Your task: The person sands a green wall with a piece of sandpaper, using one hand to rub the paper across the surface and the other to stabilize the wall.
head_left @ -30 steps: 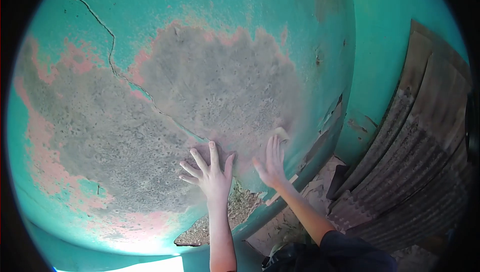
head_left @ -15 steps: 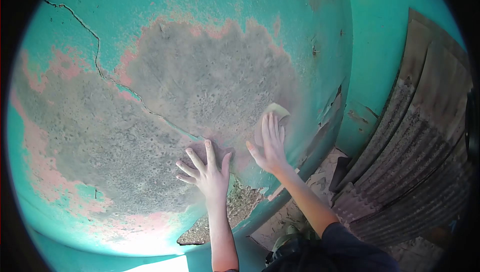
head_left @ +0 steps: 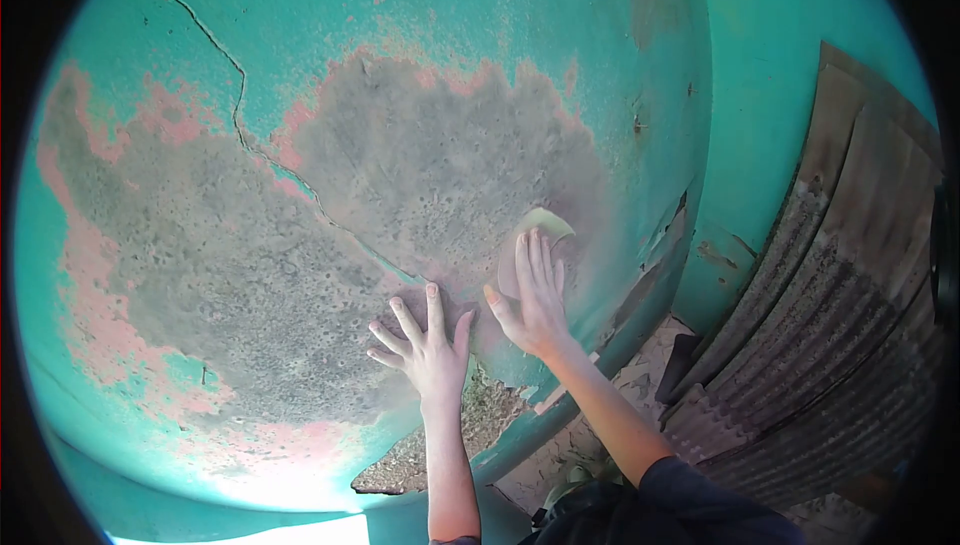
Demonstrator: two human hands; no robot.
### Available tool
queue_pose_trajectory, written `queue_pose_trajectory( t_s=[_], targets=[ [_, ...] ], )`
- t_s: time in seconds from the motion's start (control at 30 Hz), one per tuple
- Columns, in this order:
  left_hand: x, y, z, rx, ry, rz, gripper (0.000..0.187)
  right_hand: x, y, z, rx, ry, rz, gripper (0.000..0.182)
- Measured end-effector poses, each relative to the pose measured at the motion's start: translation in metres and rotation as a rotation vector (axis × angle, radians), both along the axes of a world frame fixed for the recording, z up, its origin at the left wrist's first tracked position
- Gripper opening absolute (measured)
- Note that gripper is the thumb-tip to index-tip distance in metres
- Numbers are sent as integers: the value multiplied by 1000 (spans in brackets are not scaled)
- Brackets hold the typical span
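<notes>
My left hand lies on the wall with its fingers spread and holds nothing. It touches the bare grey patch, just below the lower end of a long crack. To its right, my right hand presses a piece of sandpaper flat against the wall. Its fingers are stretched over the sheet, and a pale corner sticks out above the fingertips. Pink and turquoise paint borders the grey patch.
Broken plaster shows rough material below my left hand. Peeling paint runs along the wall's right edge. Corrugated sheets lean against the adjoining wall at right. Debris lies on the floor.
The view has shifted slightly, so the wall appears farther right. Against the wall, my right hand and the sandpaper have slid a little left. My left hand stays in about the same spot.
</notes>
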State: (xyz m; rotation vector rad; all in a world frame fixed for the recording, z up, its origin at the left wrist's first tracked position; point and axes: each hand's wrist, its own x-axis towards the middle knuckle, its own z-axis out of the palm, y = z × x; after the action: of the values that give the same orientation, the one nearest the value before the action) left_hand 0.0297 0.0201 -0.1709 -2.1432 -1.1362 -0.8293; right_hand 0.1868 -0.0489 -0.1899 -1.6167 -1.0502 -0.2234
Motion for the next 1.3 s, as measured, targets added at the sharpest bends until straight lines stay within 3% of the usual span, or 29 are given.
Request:
queue_pose_trajectory(
  t_s=[0.17, 0.27, 0.43, 0.57, 0.63, 0.93, 1.17, 1.27, 1.3],
  targets=[
    [1, -3, 1, -32, 2, 8, 83, -49, -7, -87, -137, 136, 133, 94],
    [-2, -2, 1, -31, 21, 4, 84, -47, -11, -90, -264, 164, 119, 89],
    [-1, -4, 2, -109, -26, -25, 81, -22, 2, -67, 8, 330, 59, 78],
    [-3, -4, 0, -85, -6, -37, 80, -65, -1, -98, 33, 332, 113, 76],
    [-4, -5, -3, -94, 38, -4, 84, -88, -8, -111, -110, 358, 197, 75],
    [-40, -5, -46, -231, 82, 11, 82, -41, 5, -95, 95, 330, 72, 69],
    [-48, -2, -60, -248, 100, -15, 80, -105, -4, -138, -53, 351, 146, 67],
    [-52, 0, -68, -179, 138, -13, 81, -81, -2, -107, -69, 346, 87, 66],
    [-51, -1, -67, -191, 141, -12, 81, -70, 0, -96, -14, 235, 60, 67]
  ],
)
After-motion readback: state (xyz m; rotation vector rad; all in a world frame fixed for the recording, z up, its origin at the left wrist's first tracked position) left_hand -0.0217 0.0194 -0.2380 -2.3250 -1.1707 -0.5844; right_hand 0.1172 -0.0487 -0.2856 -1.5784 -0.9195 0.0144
